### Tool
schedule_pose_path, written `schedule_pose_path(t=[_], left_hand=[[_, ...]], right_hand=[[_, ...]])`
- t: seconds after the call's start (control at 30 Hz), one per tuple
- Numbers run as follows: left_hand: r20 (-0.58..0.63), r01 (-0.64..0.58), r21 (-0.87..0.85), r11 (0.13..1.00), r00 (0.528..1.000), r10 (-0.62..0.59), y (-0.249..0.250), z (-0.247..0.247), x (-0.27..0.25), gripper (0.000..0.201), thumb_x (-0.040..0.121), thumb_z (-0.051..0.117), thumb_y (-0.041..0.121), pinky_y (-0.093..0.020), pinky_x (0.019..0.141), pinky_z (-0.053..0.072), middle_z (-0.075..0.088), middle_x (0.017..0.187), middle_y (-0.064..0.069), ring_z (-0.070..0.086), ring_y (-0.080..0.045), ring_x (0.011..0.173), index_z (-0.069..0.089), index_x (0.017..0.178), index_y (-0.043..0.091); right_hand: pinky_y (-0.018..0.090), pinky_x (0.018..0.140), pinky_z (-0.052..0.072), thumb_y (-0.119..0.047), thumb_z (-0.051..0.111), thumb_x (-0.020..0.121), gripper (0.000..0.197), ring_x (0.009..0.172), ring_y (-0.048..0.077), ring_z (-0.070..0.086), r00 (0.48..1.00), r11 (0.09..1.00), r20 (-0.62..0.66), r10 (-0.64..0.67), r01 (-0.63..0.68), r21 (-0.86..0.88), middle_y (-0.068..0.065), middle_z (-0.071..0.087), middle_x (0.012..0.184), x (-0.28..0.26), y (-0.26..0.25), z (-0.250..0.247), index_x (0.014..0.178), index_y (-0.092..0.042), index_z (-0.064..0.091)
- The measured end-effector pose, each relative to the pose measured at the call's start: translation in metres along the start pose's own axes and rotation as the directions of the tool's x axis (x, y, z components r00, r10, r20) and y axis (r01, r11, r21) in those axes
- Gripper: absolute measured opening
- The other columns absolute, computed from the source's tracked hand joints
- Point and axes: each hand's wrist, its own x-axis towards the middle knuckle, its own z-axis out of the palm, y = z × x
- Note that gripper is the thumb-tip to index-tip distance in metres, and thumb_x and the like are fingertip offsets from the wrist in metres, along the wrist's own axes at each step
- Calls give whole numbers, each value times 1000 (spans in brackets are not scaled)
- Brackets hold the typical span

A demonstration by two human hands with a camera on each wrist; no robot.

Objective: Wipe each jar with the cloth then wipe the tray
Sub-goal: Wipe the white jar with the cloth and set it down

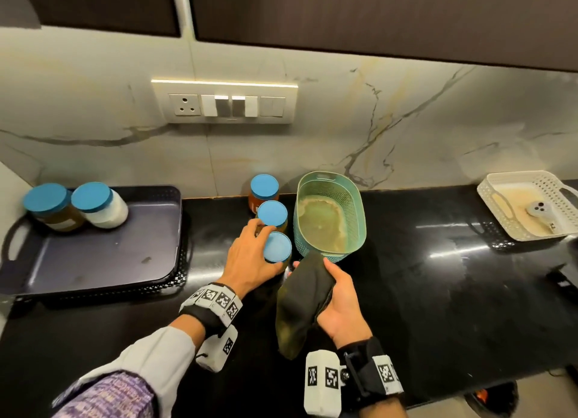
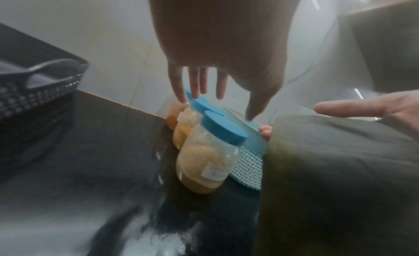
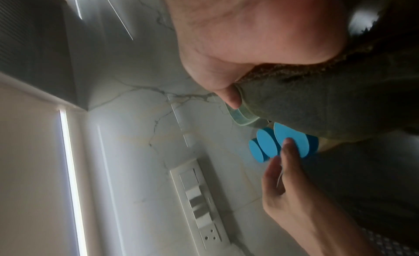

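Hovering left hand (image 1: 250, 258) over nearest jar (image 1: 277, 247) | right hand (image 1: 339, 305) gripping cloth (image 1: 301, 305)

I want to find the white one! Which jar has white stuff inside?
The right-hand jar on the dark tray. Its neighbour and the three jars on the counter hold brownish or orange stuff.

Glossy black stone counter (image 1: 422, 277), clear plastic jar (image 2: 208, 159), matt blue lid (image 1: 277, 247), rough cloth (image 1: 300, 305).
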Motion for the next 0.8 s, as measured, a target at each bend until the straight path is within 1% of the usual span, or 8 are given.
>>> schedule_pose_path(t=[0.1, 0.17, 0.27, 0.33, 0.43, 0.5, 0.63, 0.8], left_hand=[[-178, 13, -82, 997, 984, -28, -17, -12, -13, 32, 84, 79, 44, -30, 70, 49, 57, 110, 3, 58, -14, 89, 67, 87, 14], [-252, 39, -101, 994, 966, -63, -30, -23, -23, 29, 95, 73, 29, -27, 66, 40, 57, 100, 4, 54, -12, 76, 60, 74, 13], [-238, 86, -116, 990, 965, -111, -56, -45, -37, 13, 94, 68, 11, -25, 65, 38, 52, 110, 3, 53, -12, 75, 58, 86, 15], [-218, 132, -124, 983, 963, -157, -82, -62, -45, 26, 81, 68, 1, -28, 64, 39, 49, 118, 2, 55, -17, 79, 59, 101, 16], [-282, 214, -114, 970, 929, -238, -123, -94, -46, 39, 75, 74, 6, -40, 75, 51, 54, 121, -4, 61, -27, 99, 62, 111, 13], [-357, 287, -84, 954, 886, -297, -155, -121, -39, 41, 77, 78, 9, -46, 84, 51, 58, 121, -12, 61, -34, 110, 63, 116, 7], [-422, 383, -57, 922, 828, -370, -216, -174, -10, 56, 77, 80, 11, -52, 94, 48, 58, 127, -23, 58, -45, 117, 60, 128, -3], [-307, 525, 73, 848, 821, -481, -268, -207, 22, 79, 78, 87, 28, -55, 104, 44, 52, 137, -26, 50, -47, 127, 49, 140, -1]], right_hand=[[52, 116, 41, -29, 60, 99, 42, 125, 40, 60, 1000, 999, 27, 13, -11, -47, 25, 67, 129, 5, 6, 22, 127, 0, 67], [52, 115, 42, -25, 61, 97, 40, 125, 41, 61, 999, 996, 38, 14, -10, -90, 25, 68, 128, 7, 14, 40, 128, -1, 67], [49, 109, 48, -23, 61, 97, 39, 114, 38, 67, 998, 988, 48, 37, -29, -152, 25, 68, 127, 12, 29, 69, 126, 1, 67], [50, 111, 46, -22, 59, 98, 32, 111, 37, 65, 996, 982, 67, 66, -53, -183, 24, 67, 128, 13, 41, 90, 116, 2, 70], [53, 114, 43, -21, 58, 100, 29, 114, 39, 64, 992, 972, 97, 75, -51, -228, 25, 68, 126, 13, 61, 120, 114, 1, 71], [54, 112, 44, -22, 60, 99, 35, 119, 39, 64, 991, 963, 101, 93, -63, -264, 23, 70, 126, 15, 78, 138, 124, 1, 68], [51, 102, 53, -23, 61, 99, 35, 120, 39, 66, 990, 951, 96, 103, -70, -300, 19, 73, 121, 10, 105, 167, 127, -2, 67], [48, 99, 55, -24, 61, 99, 34, 116, 38, 68, 989, 947, 113, 90, -50, -318, 20, 74, 118, -4, 122, 183, 123, -1, 68]])
